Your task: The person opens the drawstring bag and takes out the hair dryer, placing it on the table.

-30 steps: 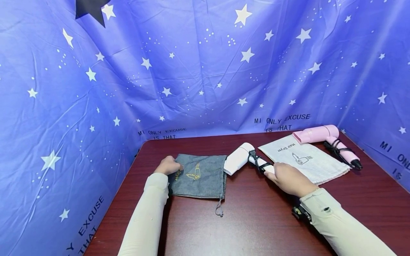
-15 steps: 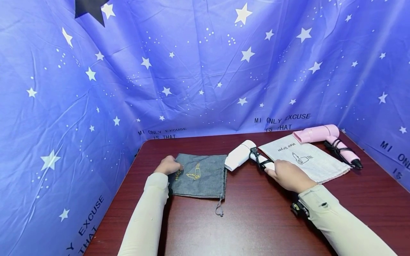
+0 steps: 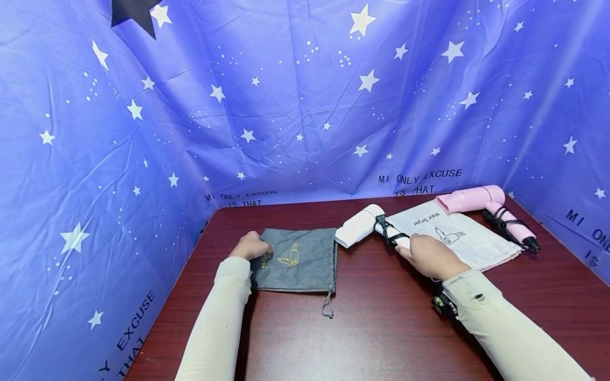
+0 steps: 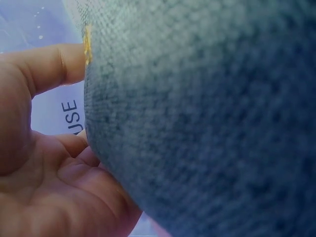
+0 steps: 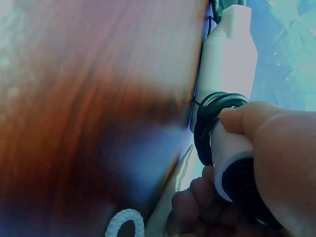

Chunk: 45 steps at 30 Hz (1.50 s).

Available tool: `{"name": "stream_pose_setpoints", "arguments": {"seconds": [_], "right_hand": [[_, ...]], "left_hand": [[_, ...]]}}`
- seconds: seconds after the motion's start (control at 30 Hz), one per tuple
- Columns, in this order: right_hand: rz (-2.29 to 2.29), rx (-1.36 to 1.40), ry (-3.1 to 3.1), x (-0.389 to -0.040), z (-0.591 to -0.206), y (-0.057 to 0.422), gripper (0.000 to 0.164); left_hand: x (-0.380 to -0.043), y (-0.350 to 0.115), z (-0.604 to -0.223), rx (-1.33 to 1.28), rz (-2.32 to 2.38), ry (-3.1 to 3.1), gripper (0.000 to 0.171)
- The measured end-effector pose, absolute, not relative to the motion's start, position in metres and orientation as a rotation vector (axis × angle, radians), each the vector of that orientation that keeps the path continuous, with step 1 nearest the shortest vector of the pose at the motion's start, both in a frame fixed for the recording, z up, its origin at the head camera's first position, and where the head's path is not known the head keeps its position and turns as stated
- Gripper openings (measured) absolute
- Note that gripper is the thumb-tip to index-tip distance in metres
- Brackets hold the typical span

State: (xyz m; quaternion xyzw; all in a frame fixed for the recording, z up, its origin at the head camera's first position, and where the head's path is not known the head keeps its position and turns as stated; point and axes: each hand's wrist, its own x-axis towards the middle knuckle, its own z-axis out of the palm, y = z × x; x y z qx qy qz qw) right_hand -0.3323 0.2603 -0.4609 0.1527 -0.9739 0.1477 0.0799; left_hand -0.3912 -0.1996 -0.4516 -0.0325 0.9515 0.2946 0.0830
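My left hand (image 3: pixel 250 246) pinches the left end of a grey drawstring bag (image 3: pixel 305 272) with a yellow hair dryer print. The bag's cord (image 3: pixel 327 307) hangs from its near right corner. In the left wrist view the grey cloth (image 4: pixel 207 123) fills most of the picture, with thumb and fingers at its edge. My right hand (image 3: pixel 433 256) grips the handle of a white hair dryer (image 3: pixel 359 225), its black cord (image 5: pixel 210 123) wound round the handle. The dryer's nozzle points left, right at the bag's right edge. My palm hides the handle's lower end in the head view.
A white cloth bag (image 3: pixel 457 251) printed "Hair Dryer" lies under and behind my right hand. A pink hair dryer (image 3: pixel 469 200) with a black cord rests at the table's back right. Blue starry curtains (image 3: pixel 295 106) border the dark red table (image 3: pixel 295 344).
My right hand has moved the white hair dryer slightly toward the back of the table, its nozzle shifting up along the grey bag's right edge. My left hand stays in place.
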Motion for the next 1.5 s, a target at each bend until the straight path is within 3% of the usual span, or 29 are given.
{"name": "stream_pose_setpoints", "arguments": {"seconds": [0.83, 1.5], "right_hand": [[0.443, 0.337, -3.007, -0.356, -0.463, 0.256, 0.040], [0.452, 0.230, -3.083, -0.367, -0.458, 0.245, 0.044]], "left_hand": [[-0.392, -0.201, -0.453, -0.090, 0.841, 2.873, 0.024], [-0.392, -0.201, -0.452, -0.093, 0.845, 2.863, 0.025]]}}
